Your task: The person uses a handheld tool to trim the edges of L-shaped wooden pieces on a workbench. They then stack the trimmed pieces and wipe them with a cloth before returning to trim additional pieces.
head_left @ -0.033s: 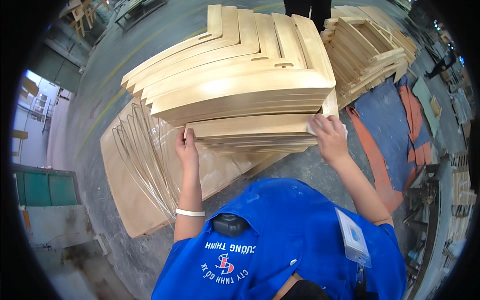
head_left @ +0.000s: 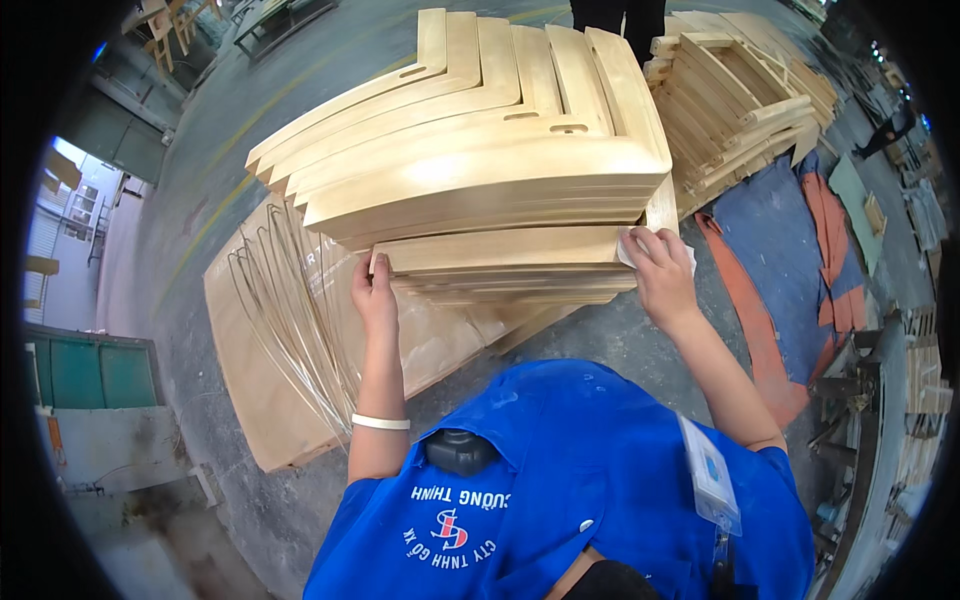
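Note:
A stack of pale L-shaped wooden frame parts (head_left: 470, 180) stands in front of me, with slotted holes in some arms. On its near side, a curved wooden piece (head_left: 500, 250) lies over several others. My left hand (head_left: 374, 292) is closed at that piece's left end, thumb on its face and the other fingers partly hidden behind. Over the right end, my right hand (head_left: 660, 275) is closed on a thin white sheet (head_left: 627, 250), pressed to the wood; whether it is cloth or paper I cannot tell.
Brown cardboard (head_left: 250, 380) lies on the floor at left, with a bundle of thin bent strips (head_left: 285, 310) on it. More wooden frames (head_left: 730, 110) are piled at far right, beyond a blue and orange sheet (head_left: 770, 260). A person's dark-clad legs (head_left: 640, 25) stand behind the stack.

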Motion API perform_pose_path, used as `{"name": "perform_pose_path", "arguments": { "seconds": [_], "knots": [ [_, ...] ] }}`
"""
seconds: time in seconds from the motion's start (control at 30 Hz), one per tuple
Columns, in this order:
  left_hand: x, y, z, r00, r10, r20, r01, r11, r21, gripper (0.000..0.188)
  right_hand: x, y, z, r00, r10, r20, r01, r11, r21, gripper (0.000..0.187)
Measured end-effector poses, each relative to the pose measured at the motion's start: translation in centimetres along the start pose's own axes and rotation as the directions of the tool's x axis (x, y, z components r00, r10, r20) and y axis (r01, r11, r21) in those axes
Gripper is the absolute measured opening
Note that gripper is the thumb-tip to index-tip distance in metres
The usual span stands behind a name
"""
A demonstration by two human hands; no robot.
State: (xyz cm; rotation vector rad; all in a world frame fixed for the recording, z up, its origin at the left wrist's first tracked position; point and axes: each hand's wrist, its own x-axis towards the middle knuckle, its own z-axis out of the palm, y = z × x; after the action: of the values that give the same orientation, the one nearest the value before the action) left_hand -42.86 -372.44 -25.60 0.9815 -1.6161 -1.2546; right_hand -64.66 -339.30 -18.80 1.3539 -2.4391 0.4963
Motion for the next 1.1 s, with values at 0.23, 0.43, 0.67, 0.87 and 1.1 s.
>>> {"name": "perform_pose_path", "arguments": {
  "seconds": [0.23,0.43,0.67,0.87,1.1],
  "knots": [
    [1.0,-0.7,0.2,1.0,-0.02,0.022,0.02,1.0,0.0,0.035,3.7,-10.5,7.4,0.98,-0.185,-0.072,0.195,0.965,0.175,0.045],
    [1.6,-1.1,-0.2,0.996,-0.037,0.083,0.043,0.997,-0.071,0.036,2.8,-5.3,7.1,0.995,-0.094,-0.042,0.096,0.994,0.051,0.039],
    [1.9,-1.6,-0.4,0.991,-0.03,0.13,0.038,0.997,-0.066,0.036,0.9,-4.3,6.8,0.987,0.116,-0.107,-0.113,0.993,0.038,0.035],
    [2.7,-1.1,-1.1,0.966,0.019,0.257,-0.004,0.998,-0.057,0.033,3.6,-12.9,10.6,0.985,-0.066,-0.159,0.085,0.99,0.116,0.037],
    [3.7,-1.7,-1.6,0.936,0.061,0.347,-0.022,0.993,-0.114,0.031,1.2,-5.3,3.7,0.906,0.405,-0.123,-0.419,0.898,-0.132,0.039]
  ]
}}
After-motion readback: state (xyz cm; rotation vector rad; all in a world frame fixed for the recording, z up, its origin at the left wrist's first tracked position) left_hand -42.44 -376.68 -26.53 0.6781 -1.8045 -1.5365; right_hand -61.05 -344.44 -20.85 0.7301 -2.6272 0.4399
